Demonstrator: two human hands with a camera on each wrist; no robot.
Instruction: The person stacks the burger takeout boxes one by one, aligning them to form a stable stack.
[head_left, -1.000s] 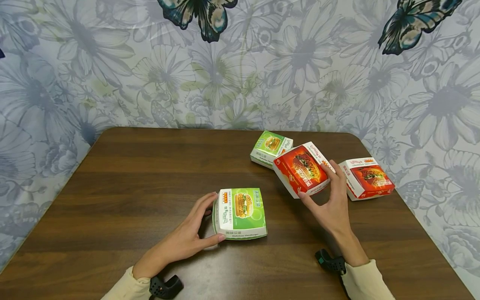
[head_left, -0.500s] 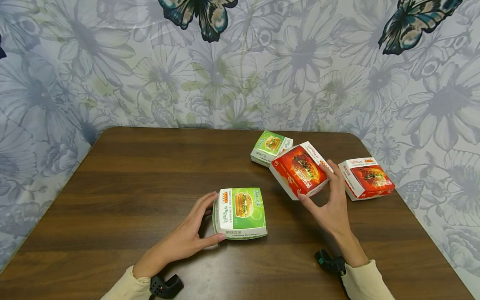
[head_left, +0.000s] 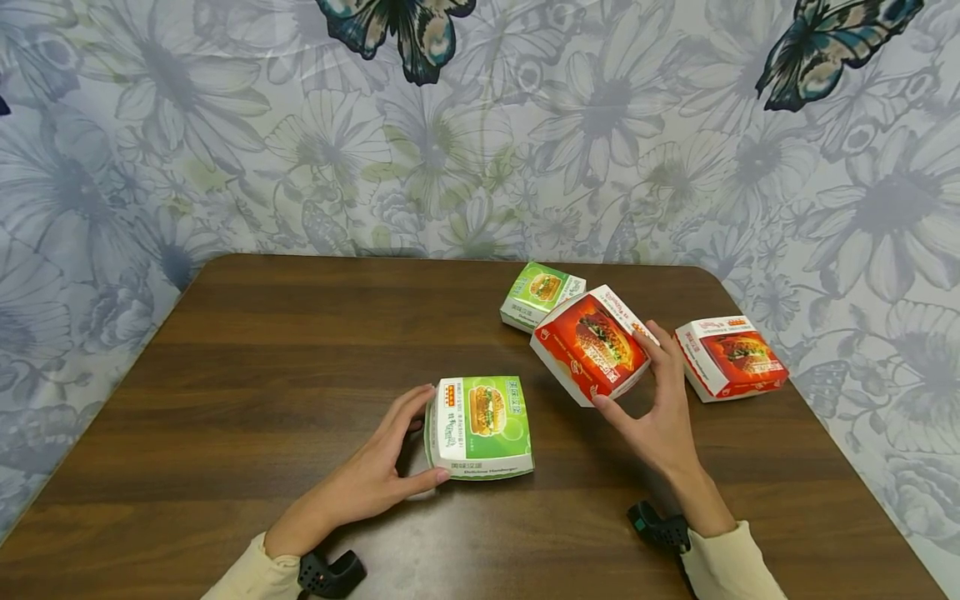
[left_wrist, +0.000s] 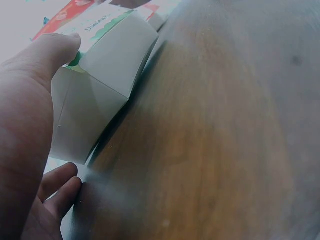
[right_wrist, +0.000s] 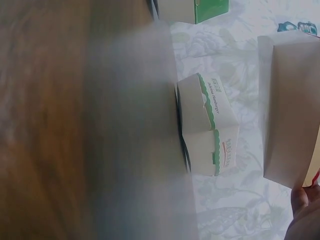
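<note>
My left hand (head_left: 375, 467) holds a green-and-white burger box (head_left: 487, 425) by its left side on the table, thumb at the near corner. In the left wrist view that thumb lies along the box's edge (left_wrist: 120, 55), and two other fingers are curled apart from it. My right hand (head_left: 663, 408) grips a red burger box (head_left: 592, 346), thumb on the near side and fingers on the right side. That box is tilted and raised off the table; its plain underside (right_wrist: 290, 110) shows in the right wrist view.
A smaller green burger box (head_left: 536, 296) stands at the back, partly hidden behind the raised red box. Another red burger box (head_left: 738, 358) lies right of my right hand. The brown table (head_left: 262, 350) meets a flowered wall covering (head_left: 480, 150).
My right hand has shifted the red box slightly left and toward me, away from the other red box. My left hand and its green box have stayed in place.
</note>
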